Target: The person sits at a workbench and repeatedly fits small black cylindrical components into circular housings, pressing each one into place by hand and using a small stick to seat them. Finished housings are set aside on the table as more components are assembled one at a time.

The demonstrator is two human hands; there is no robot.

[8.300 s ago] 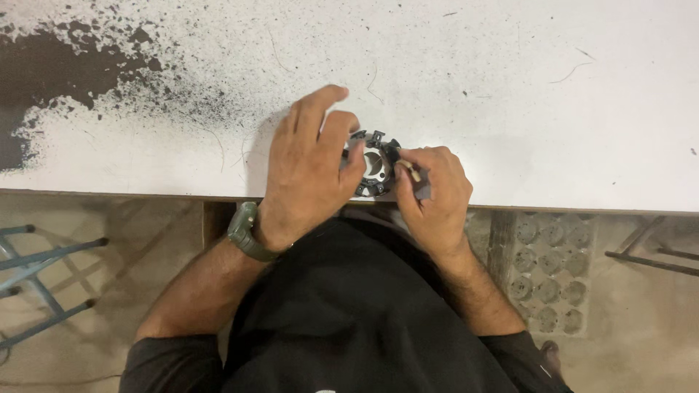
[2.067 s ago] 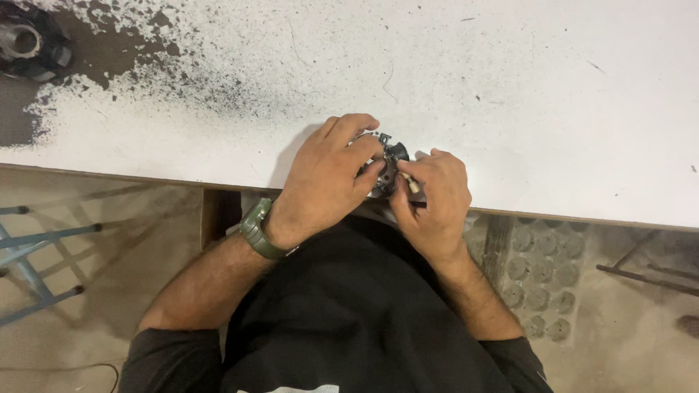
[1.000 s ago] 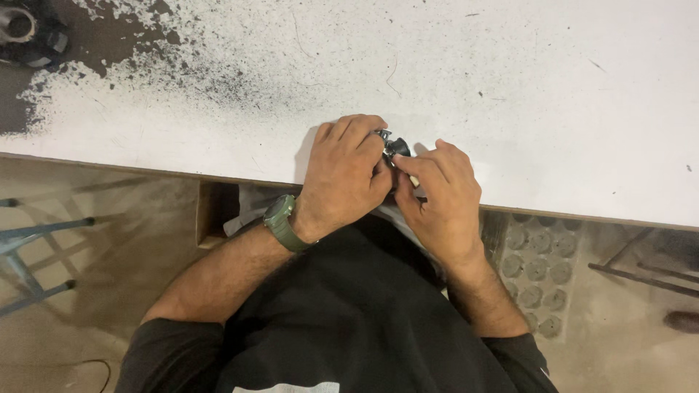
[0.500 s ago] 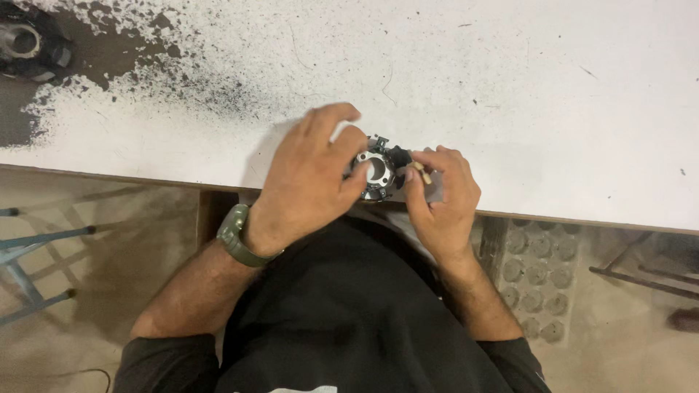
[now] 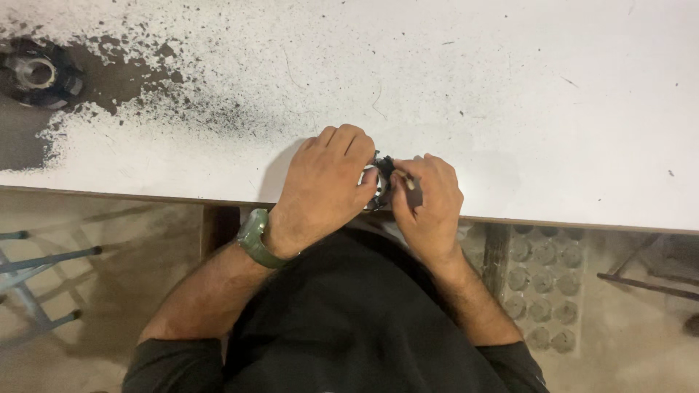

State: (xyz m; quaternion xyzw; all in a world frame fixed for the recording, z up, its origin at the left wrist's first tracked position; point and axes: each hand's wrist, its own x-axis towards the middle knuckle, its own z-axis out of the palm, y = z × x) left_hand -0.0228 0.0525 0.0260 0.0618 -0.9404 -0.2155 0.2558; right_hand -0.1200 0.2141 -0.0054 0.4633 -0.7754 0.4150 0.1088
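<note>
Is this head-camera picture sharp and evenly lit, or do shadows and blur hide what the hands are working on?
Head view: light is soft and even on the white table, with no glare; a faint shadow falls left of the left hand. The hands look fairly sharp, the right hand too. The small dark round part between them is mostly covered, so its detail cannot be made out. The floor below is dimmer.

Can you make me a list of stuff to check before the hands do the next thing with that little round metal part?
1. Left hand on the round metal part: ok, it covers most of it.
2. Right hand on the part: ok, fingers touch its right side.
3. Part on the white table, not over the edge: cannot tell, the hands hide it and the edge is close.
4. Small dark piece under the right thumb: cannot tell what it is.
5. Second metal part out of the way: ok, far left corner.
</note>
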